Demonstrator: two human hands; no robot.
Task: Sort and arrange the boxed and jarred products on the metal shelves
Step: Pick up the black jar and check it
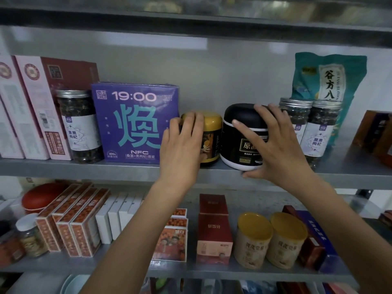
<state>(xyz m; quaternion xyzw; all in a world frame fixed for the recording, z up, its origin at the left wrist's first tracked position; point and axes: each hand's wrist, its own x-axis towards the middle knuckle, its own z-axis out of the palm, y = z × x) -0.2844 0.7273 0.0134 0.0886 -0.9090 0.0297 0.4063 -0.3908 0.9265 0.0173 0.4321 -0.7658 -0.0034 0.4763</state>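
- Gripping the yellow-lidded dark jar (212,132) from its left side, the left hand (182,145) has its fingers (192,118) pressed together and curled over the lid's left shoulder. The palm covers the left half of the label.
- That jar stands upright on the middle grey metal shelf (84,168), near its front edge. It is just beside the tall purple cardboard box (135,122) on its left.
- The right hand (273,143) holds the black domed jar with a white base (239,132), which sits right of the yellow-lidded dark jar, the two close or touching.
- Its fingers are spread: one lies across the front of the dome, and two more hook over the top right of the lid. The thumb lies low by the white base, at the shelf's front edge.
- Both forearms rise from below, crossing in front of the lower shelf, with the backs of the hands towards the camera.
- Two clear silver-capped jars (294,115) stand just behind the right hand's knuckles, with a teal printed pouch (328,81) upright behind them.
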